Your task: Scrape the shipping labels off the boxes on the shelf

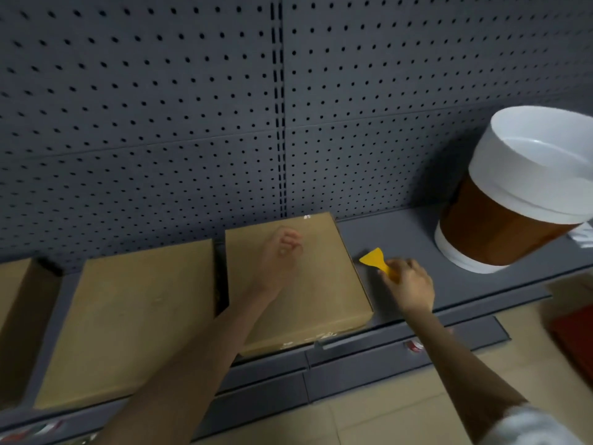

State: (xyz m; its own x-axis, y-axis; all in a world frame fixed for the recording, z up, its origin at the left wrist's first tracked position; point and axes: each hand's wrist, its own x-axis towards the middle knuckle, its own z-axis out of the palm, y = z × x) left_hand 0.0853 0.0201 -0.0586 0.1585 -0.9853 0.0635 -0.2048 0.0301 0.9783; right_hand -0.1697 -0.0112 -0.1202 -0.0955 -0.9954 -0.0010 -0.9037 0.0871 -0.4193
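While we look for writing on the boxes, none can be read: the cardboard box (298,284) under our left hand (282,252) shows a plain brown top, with only pale, ragged scraps of tape or label along its near edge, too blurred to make out. Our left hand hovers or rests over the far half of this box with the fingers curled into a loose fist, and we see nothing held in it. A second, larger box (128,322) lies just to the left of that forearm, its top also bare, and the edge of a third box (16,300) shows further left still.

Our right hand (407,284) is over the grey shelf (401,232), just to the right of the first box, with its fingers pinching the narrow handle of a yellow scraper (375,260). The scraper's long axis runs from the fingers up and to the left, its wide fanned blade pointing toward the box's right side, close to it but apart.

Beyond the right hand, well apart on the same shelf, stands a white and brown bucket (513,200). Something white with dark marks shows at its right, unreadable. Small red and white tags (414,346) on the shelf's front rail below the right wrist are too blurred to read.
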